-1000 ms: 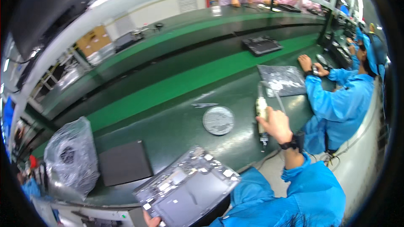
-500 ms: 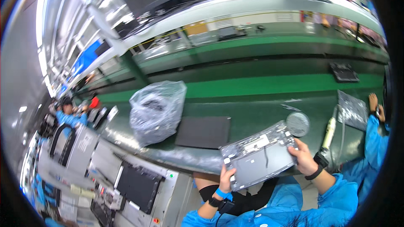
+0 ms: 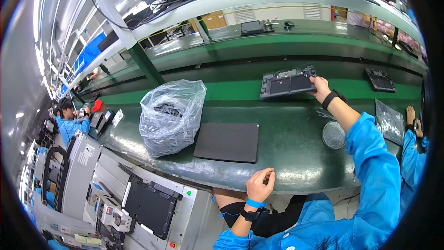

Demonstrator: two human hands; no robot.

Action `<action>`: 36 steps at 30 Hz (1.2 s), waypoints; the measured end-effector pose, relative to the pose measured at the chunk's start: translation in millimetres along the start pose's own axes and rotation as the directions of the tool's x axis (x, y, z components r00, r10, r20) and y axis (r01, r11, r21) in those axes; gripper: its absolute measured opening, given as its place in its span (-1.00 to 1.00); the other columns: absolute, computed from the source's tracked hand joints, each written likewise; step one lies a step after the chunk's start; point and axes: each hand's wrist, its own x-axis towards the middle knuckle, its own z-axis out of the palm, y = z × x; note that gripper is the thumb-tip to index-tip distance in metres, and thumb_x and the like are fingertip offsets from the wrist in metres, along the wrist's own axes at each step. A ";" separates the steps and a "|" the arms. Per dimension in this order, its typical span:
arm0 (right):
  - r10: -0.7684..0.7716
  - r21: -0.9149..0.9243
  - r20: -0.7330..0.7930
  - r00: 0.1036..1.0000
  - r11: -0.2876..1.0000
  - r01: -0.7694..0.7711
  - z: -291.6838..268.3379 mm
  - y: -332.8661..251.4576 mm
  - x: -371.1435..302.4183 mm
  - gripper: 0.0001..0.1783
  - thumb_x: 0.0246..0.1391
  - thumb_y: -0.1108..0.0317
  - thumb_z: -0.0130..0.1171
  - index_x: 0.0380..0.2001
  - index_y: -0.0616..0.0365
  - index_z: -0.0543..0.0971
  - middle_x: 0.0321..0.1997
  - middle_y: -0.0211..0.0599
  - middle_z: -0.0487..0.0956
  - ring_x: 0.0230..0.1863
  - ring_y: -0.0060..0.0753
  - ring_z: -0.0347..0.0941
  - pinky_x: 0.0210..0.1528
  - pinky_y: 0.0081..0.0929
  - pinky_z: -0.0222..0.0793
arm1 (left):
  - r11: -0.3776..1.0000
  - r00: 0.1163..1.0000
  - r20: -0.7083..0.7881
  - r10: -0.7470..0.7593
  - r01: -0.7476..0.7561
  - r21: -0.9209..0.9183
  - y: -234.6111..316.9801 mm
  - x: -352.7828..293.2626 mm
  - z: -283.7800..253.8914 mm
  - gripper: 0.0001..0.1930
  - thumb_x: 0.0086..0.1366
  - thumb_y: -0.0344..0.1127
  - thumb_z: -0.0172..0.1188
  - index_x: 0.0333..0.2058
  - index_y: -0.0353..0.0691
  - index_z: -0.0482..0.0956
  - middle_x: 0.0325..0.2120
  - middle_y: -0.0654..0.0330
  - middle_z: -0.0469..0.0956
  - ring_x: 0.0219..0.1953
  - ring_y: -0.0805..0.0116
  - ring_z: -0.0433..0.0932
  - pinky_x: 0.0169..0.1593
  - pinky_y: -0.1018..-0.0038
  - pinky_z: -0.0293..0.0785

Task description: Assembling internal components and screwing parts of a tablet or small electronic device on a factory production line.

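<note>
Laptop base (image 3: 283, 84): dark grey, flat and rectangular, its inner parts exposed, held out over the bright green strip (image 3: 231, 91) that runs along the dark green worktop (image 3: 296, 134); whether its underside touches the surface cannot be told.
Right hand (image 3: 321, 89): pinches the laptop base at its right end, thumb on the upper side, the other fingers mostly out of sight beneath.
Left hand (image 3: 260, 186): curls loosely by the worktop's near edge, nothing visible in its grasp; whether thumb and fingertips meet is unclear.
Casing: stiff by the look of it, and probably light enough for one hand, though a grip at one end likely lets the far end dip.
Circuit side: the fragile face, in all likelihood; bare boards and connectors call for fingers kept off and a gentle touch.
Smooth black panels: apt to slip under bare skin, and a poor place to press.
Outer rim: the safest hold, best taken at both short ends, clear of the components.
Surroundings: a clear, crumpled plastic bag (image 3: 171, 122) stands just beside a flat, dark rectangular slab (image 3: 226, 142); a round grey ribbed disc (image 3: 334, 135) lies to the right.
</note>
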 end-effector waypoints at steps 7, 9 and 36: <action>-0.579 -0.897 -0.047 0.814 0.383 0.221 38.3 32.3 63.2 -0.43 0.09 0.22 0.21 0.12 0.29 0.42 0.08 0.00 0.52 0.08 -0.06 0.48 0.17 -0.09 0.33 | 0.999 0.999 -0.022 -0.025 0.024 -0.047 1.7 1.0 2.2 -0.93 0.16 -0.41 0.29 -0.36 -0.23 0.68 -0.49 0.14 0.65 -0.52 0.36 0.64 -0.42 0.50 0.55; -0.783 -0.914 0.272 0.560 -0.028 0.405 95.9 15.2 5.9 -0.42 0.05 0.20 0.24 0.10 0.31 0.44 0.06 0.06 0.54 0.09 -0.06 0.48 0.16 -0.18 0.35 | 1.000 0.999 -0.039 0.012 -0.012 -0.015 0.7 1.4 0.2 -0.95 0.14 -0.42 0.29 -0.40 -0.22 0.67 -0.54 0.17 0.63 -0.55 0.35 0.62 -0.44 0.48 0.53; 0.196 -0.055 0.975 0.105 -0.247 0.967 458.5 81.6 -268.5 -0.11 -0.26 0.23 0.33 0.26 0.01 0.31 0.13 0.13 0.35 0.13 0.23 0.38 -0.01 0.01 0.50 | 0.940 0.984 0.046 0.170 -0.148 -0.308 -25.0 -11.5 -13.9 -0.88 0.09 -0.40 0.20 -0.42 -0.29 0.46 -0.45 0.03 0.48 -0.34 0.00 0.47 -0.24 0.19 0.43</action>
